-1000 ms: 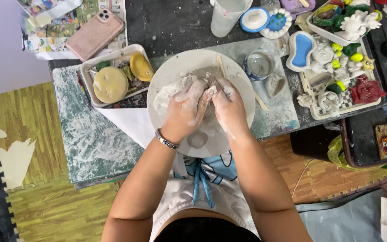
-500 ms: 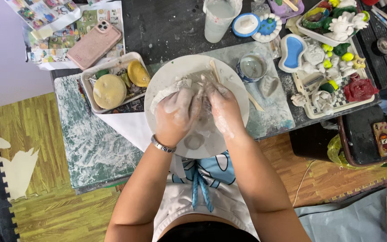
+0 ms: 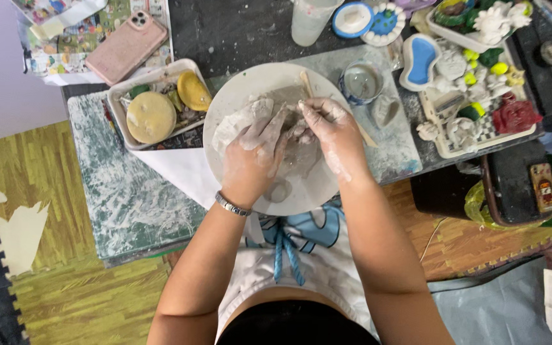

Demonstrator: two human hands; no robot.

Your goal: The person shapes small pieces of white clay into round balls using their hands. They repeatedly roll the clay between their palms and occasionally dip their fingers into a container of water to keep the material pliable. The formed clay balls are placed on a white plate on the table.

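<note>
Grey clay (image 3: 241, 121) lies on the round board (image 3: 225, 96) on the table (image 3: 116, 191); the left hand (image 3: 253, 156) now presses it flatter, fingers spread; the right hand (image 3: 330, 131) pinches a wooden stick (image 3: 306, 83), having shifted slightly.

A clay-smeared table (image 3: 122, 191) bears a round plate (image 3: 237, 96), tray (image 3: 119, 96), pink phone (image 3: 126, 48).

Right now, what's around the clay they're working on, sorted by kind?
Round boards under the clay: 1
Trays: 2
Yellow sponges: 2
Phones: 1
Cups: 2
Total: 8
</note>
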